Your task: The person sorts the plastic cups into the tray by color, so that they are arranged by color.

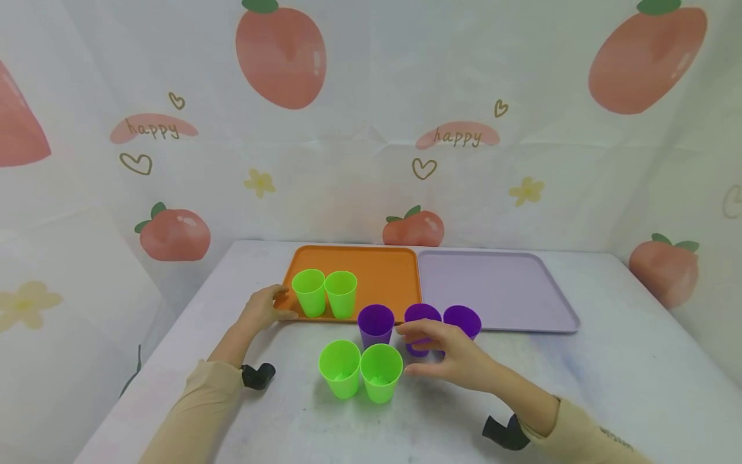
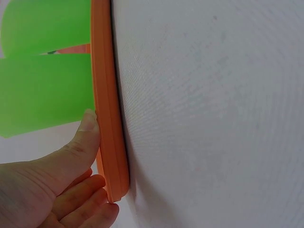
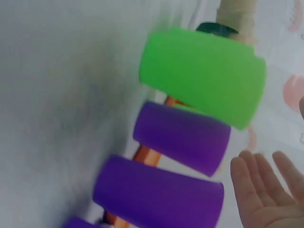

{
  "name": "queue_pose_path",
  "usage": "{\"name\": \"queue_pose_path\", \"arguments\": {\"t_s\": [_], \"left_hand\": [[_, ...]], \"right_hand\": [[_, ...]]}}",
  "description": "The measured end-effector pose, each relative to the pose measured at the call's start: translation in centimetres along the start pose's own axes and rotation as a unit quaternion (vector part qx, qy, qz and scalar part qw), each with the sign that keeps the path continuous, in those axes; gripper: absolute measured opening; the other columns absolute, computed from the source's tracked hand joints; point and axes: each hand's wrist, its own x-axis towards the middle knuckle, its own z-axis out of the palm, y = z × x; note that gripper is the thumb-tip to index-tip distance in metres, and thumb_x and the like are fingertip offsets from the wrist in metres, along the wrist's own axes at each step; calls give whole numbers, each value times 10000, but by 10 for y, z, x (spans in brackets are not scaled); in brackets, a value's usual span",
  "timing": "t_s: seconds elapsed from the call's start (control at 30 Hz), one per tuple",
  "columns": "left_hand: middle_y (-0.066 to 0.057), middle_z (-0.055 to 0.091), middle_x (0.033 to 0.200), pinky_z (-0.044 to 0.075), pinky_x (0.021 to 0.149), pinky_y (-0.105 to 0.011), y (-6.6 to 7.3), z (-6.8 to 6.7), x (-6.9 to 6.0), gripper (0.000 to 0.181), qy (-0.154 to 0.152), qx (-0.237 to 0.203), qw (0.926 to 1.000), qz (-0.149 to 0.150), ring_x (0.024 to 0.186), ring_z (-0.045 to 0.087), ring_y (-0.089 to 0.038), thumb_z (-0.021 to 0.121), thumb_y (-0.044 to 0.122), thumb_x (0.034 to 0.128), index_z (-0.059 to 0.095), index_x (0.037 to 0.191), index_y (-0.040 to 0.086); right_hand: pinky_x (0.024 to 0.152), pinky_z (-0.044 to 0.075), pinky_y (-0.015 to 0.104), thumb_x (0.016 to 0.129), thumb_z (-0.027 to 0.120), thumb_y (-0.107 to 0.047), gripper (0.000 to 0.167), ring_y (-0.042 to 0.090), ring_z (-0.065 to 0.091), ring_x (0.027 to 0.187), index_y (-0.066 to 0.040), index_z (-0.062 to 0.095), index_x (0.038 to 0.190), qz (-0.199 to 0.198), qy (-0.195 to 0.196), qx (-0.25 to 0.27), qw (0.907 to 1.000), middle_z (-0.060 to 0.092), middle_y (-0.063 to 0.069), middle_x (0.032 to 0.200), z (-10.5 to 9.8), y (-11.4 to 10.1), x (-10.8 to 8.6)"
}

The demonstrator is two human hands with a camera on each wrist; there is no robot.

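Observation:
My left hand (image 1: 263,310) is at the front left corner of the orange tray (image 1: 385,274), its fingers loosely bent. In the left wrist view the thumb (image 2: 85,135) lies near the tray's rim and the base of a green cup (image 2: 45,92). Two green cups (image 1: 310,295) stand side by side on that tray. My right hand (image 1: 458,357), fingers apart and holding nothing, hovers beside the purple cups (image 1: 375,324) and partly hides two of them. Two more green cups (image 1: 380,375) stand upright on the table in front of the purple ones.
A lavender tray (image 1: 493,287) lies to the right of the orange one, edge to edge. The white table (image 1: 626,374) meets a patterned curtain (image 1: 348,167) at the back and sides. Black straps (image 1: 258,376) show at both wrists.

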Motion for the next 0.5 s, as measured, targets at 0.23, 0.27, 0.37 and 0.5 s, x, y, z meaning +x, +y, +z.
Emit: {"name": "queue_pose_path", "arguments": {"t_s": [0.23, 0.27, 0.37, 0.5], "left_hand": [[-291, 524, 1291, 397, 1027, -545, 0, 0, 0, 653, -5, -24, 10000, 13, 1207, 459, -464, 749, 181, 773, 463, 1291, -94], [-290, 526, 1289, 397, 1027, -544, 0, 0, 0, 653, 6, -35, 10000, 21, 1207, 460, -464, 751, 181, 771, 465, 1289, -95], [-289, 528, 1289, 395, 1029, -545, -1, 0, 0, 656, 6, -47, 10000, 33, 1210, 459, -464, 752, 180, 769, 464, 1289, -97], [-290, 525, 1291, 393, 1032, -544, -1, 0, 0, 654, 4, -44, 10000, 33, 1213, 457, -463, 751, 180, 770, 464, 1288, -97]], "right_hand": [[876, 540, 423, 760, 760, -146, 543, 283, 606, 1079, 39, 546, 1224, 24, 264, -43, 9996, 603, 199, 1224, 19, 3, -5], [876, 540, 424, 761, 762, -164, 547, 280, 609, 1071, 31, 546, 1224, 74, 292, -60, 9995, 609, 188, 1216, 22, 3, -5], [870, 549, 398, 767, 761, -208, 556, 253, 628, 1040, -2, 540, 1234, 210, 366, -86, 9991, 620, 154, 1193, 30, 3, -7], [868, 560, 313, 758, 769, -211, 571, 240, 638, 1020, -28, 531, 1244, 288, 497, -62, 9983, 622, 130, 1169, 39, 2, -7]]}}
